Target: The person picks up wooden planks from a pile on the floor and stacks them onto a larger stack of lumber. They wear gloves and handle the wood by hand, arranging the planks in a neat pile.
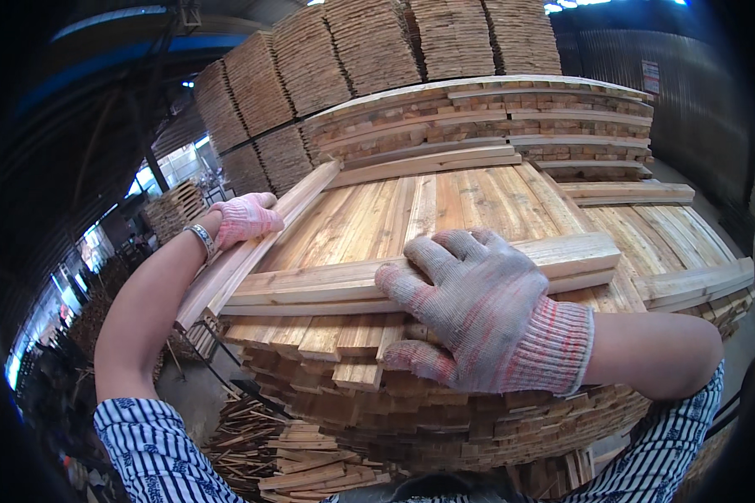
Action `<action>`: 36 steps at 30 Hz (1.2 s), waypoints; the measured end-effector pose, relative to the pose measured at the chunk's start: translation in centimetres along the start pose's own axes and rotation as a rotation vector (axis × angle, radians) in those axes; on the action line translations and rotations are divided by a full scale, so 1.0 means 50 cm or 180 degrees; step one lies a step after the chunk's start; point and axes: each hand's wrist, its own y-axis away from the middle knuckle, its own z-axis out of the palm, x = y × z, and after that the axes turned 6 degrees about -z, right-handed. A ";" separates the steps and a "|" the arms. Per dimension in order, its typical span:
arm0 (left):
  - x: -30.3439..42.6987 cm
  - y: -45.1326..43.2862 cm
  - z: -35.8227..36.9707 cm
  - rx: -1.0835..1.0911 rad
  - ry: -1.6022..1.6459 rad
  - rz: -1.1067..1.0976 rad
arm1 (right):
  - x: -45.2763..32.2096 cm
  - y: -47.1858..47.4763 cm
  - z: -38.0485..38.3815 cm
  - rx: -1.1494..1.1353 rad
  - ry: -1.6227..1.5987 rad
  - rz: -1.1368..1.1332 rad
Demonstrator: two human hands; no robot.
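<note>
My left hand (248, 219), in a pink and white knit glove, is closed around the edge of a long wooden board (270, 232) at the left side of a lumber stack. My right hand (472, 308), in a worn knit glove, lies across two wooden strips (314, 286) placed one on the other near the stack's front edge. Its fingers are spread over their top and front; whether they grip the strips cannot be told. Between the strips and the stack's far side lies a layer of side-by-side boards (377, 217). The left board meets the left end of the front strips.
Another pair of strips (428, 165) crosses the far side of the layer. Behind rise layered lumber (478, 119) and tall board stacks (377, 44). A second stack (660, 239) adjoins at the right. Loose wood scraps (245, 434) lie on the floor at lower left.
</note>
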 end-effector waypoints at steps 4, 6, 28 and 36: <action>0.044 0.012 -0.003 -0.0116 0.0201 -0.0126 | 0.009 0.001 0.008 -0.0046 0.0009 -0.0004; 0.036 -0.011 0.000 -0.0110 0.0073 -0.0097 | 0.006 0.001 0.005 -0.0016 0.0033 -0.0018; 0.012 -0.125 0.012 -0.0052 -0.1188 -0.0315 | -0.003 0.004 0.001 -0.0007 0.0075 -0.0087; 0.048 0.047 -0.048 -0.0690 -0.0634 -0.0476 | 0.003 0.005 0.006 0.0103 0.0096 -0.0108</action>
